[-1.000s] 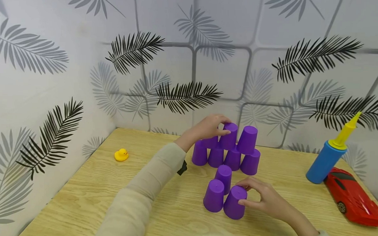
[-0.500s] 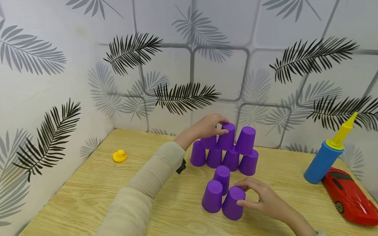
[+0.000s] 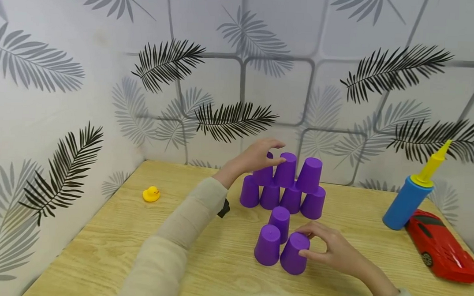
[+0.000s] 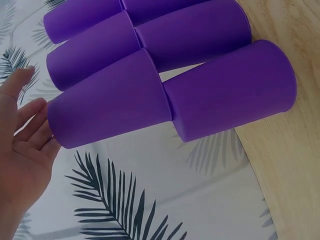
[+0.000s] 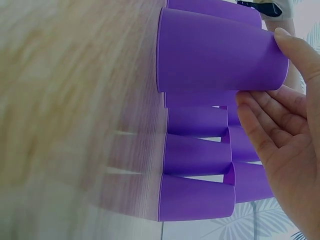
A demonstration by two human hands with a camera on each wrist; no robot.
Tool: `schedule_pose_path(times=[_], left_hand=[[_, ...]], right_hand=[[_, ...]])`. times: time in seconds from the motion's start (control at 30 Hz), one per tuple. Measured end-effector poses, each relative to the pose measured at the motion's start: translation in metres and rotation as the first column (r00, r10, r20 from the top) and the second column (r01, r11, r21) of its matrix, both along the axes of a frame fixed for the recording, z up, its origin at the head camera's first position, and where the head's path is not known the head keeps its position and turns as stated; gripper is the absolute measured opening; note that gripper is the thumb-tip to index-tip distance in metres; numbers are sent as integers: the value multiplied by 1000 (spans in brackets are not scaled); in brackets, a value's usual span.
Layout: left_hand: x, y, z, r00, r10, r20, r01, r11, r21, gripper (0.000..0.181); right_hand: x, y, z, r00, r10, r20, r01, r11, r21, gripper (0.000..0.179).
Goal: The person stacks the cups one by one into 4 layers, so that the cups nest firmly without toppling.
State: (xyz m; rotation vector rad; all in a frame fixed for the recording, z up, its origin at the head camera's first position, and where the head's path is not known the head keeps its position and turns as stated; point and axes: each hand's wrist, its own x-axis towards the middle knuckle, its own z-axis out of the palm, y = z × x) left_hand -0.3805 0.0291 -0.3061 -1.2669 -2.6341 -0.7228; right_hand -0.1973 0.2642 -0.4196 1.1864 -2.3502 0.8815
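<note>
At the back, a row of several upside-down purple cups [image 3: 249, 192] carries a second level of three: a left cup [image 3: 263, 176], a middle cup [image 3: 285, 171] and a right cup [image 3: 310, 175]. My left hand [image 3: 256, 157] hovers beside the tops of the left and middle ones, thumb and fingers spread, gripping nothing. In the left wrist view its fingers [image 4: 37, 125] lie near an upper cup's base; contact is unclear. Nearer me, my right hand [image 3: 332, 249] pinches the front right cup [image 3: 293, 258], which stands on the table beside the front left cup [image 3: 267, 246]. Another cup [image 3: 280, 221] stands behind them.
A yellow rubber duck [image 3: 151, 194] sits on the wooden table [image 3: 109, 248] at left. On the right, a blue hand pump [image 3: 407, 204] with a yellow nozzle stands against a red toy car [image 3: 441, 247]. A patterned wall [image 3: 223, 90] closes off the back.
My left hand has come off the middle upper cup, rising slightly and shifting left with its fingers spread. The right hand keeps its grip on the front right cup, and the stacked cups stay put.
</note>
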Motion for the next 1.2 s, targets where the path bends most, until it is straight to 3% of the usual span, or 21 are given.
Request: schedule_pose_path(times=[0.23,0.43,0.53,0.7,0.8,0.9,1.1,1.2], left_hand=[[24,-29,-6,1000,30,2,-30,976,215,47],[47,-50,-30,998,-28,54,7,938,346,44],[60,-58,-44,990,-84,113,35,927,374,43],[87,-65,-63,966,-161,201,86,937,338,42],[101,-66,-69,953,-188,237,113,948,296,42],[112,-66,-73,942,-207,265,137,956,259,42],[122,-63,-79,933,-259,251,210,956,206,45],[124,-63,-82,937,-256,238,217,960,180,43]], right_hand=[[1,12,1,999,-10,50,12,999,-39,44],[0,32,3,995,-100,11,100,991,-90,51],[-1,40,6,985,-173,1,171,975,-141,52],[-5,49,11,965,-264,10,256,926,-277,52],[-8,50,17,958,-288,11,270,883,-383,49],[-12,48,24,961,-275,19,245,822,-514,43],[-26,40,39,992,-118,49,111,606,-787,40],[-34,34,45,996,-79,36,73,531,-845,42]])
